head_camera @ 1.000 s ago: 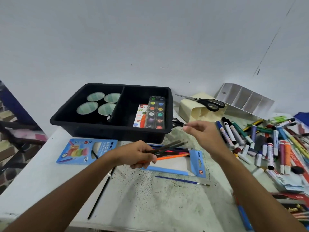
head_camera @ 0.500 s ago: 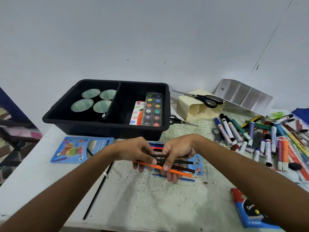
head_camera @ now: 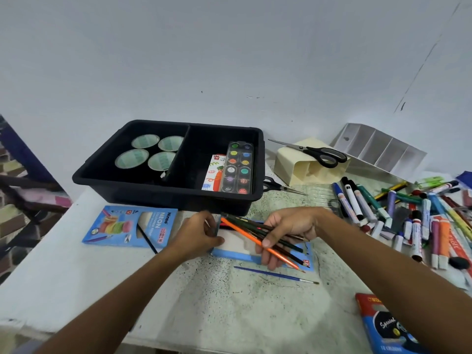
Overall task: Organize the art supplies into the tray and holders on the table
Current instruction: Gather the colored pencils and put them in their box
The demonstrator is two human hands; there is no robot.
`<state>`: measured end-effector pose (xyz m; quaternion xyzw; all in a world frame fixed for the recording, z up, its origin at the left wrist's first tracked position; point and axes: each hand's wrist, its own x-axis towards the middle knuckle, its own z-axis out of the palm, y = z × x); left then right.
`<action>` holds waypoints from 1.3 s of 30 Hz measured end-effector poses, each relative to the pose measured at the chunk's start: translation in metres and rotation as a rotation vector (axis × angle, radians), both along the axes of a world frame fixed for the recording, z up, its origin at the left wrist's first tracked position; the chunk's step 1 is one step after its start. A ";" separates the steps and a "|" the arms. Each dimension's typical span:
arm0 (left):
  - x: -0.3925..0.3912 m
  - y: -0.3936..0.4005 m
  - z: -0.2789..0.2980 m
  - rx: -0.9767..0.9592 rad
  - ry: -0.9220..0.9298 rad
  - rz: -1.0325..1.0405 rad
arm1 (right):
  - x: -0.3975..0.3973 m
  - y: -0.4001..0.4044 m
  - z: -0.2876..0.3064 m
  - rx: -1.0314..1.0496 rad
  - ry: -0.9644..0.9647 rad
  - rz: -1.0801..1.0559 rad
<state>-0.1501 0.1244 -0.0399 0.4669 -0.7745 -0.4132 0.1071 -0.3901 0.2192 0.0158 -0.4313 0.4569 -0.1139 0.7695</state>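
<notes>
A plain grey-white wall fills the upper half of the frame; below it a speckled white table (head_camera: 255,310) runs across the bottom.

At centre the right hand (head_camera: 288,232) curls round a bundle of pencils (head_camera: 265,238), thumb over the top, holding them slanted from upper left to lower right, probably gathered so they can go away together. The left hand (head_camera: 196,235), just left of it, pinches the edge of a flat blue pencil box (head_camera: 229,247) lying under the bundle, apparently to steady or open it; the exact finger contact is hard to make out.

Behind them, at centre left, sits the black tray (head_camera: 163,192). Four tape rolls (head_camera: 148,154) stand in its left compartment and a paint palette (head_camera: 237,167) leans in its right one, over a printed card.

At upper right a cream holder (head_camera: 301,167) lies on its side with scissors (head_camera: 316,152) on top, and a white divided holder (head_camera: 378,146) leans behind it, so neither is ready to take anything. Markers (head_camera: 398,213) lie heaped at the right edge, partly cut off.

A blue brush (head_camera: 275,274) lies loose below the hands. A box marked NEON (head_camera: 130,226) sits at the left, and another box (head_camera: 385,325) is cropped at lower right. A second pair of scissors is mostly hidden behind the tray corner.
</notes>
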 end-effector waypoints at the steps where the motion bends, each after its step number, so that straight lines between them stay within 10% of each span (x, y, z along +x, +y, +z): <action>1: 0.001 -0.001 0.000 0.041 0.040 0.016 | 0.003 -0.002 0.000 -0.011 -0.034 -0.011; 34: 0.025 0.002 0.007 0.193 0.153 0.063 | 0.030 -0.034 0.000 0.152 0.383 0.146; 39: 0.020 0.021 0.007 -0.462 0.045 -0.133 | 0.040 -0.036 0.005 0.101 0.460 0.099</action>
